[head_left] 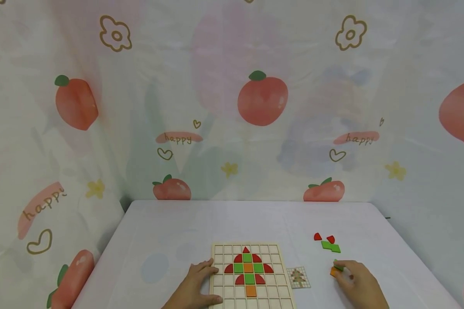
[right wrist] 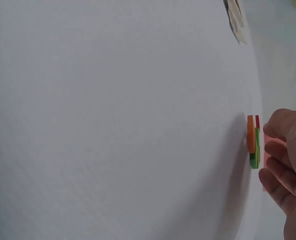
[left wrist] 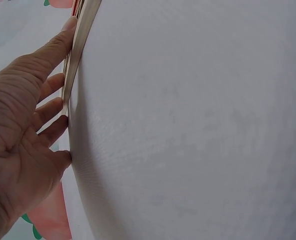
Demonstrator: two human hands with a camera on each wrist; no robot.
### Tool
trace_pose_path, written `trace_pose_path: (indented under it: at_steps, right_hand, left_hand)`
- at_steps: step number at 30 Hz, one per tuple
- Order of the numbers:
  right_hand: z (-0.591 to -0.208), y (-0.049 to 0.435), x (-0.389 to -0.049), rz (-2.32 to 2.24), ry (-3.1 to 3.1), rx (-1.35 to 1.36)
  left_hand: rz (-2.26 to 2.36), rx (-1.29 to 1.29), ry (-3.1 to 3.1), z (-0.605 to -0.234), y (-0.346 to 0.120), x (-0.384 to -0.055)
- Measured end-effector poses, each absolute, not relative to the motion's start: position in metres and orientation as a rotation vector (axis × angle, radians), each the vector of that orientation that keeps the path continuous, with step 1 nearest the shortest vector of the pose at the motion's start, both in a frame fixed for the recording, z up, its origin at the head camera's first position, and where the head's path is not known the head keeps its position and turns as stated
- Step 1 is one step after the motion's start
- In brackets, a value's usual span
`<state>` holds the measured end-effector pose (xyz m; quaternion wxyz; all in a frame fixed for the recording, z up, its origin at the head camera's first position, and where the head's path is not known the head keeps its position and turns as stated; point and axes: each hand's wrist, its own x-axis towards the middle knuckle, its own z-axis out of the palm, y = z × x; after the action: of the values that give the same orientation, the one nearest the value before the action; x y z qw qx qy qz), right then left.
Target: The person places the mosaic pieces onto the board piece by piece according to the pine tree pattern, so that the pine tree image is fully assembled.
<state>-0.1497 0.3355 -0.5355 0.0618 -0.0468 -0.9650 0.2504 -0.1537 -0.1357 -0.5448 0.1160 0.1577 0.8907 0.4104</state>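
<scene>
A wooden grid board [head_left: 219,281] carries several red, green and orange pieces laid out as a tree. My left hand [head_left: 195,285] rests along the board's left edge, thumb and fingertips against its side; in the left wrist view the extended fingers of that hand [left wrist: 35,107] touch the rim. To the right, my right hand [head_left: 357,281] hovers over an orange piece [head_left: 333,272] and a green piece [head_left: 338,267] on the table. In the right wrist view, its loosely bent fingers [right wrist: 277,187] are spread apart from the thumb, a gap showing between them and the orange piece [right wrist: 250,134].
A small card [head_left: 298,277] with a tree pattern lies against the board's right side. Beyond my right hand are two red pieces [head_left: 318,237] and flat green pieces [head_left: 330,246]. The white table [head_left: 170,223] ends at a printed cloth backdrop [head_left: 216,163].
</scene>
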Motion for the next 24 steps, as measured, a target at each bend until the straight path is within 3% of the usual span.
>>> trace_pose_path:
  at_steps: [24]
  right_hand:
    - [-0.538,0.354,-0.171,0.714,-3.057,-0.159]
  left_hand:
    - [1.218,0.485,2.6,-0.548,-0.137,-0.154]
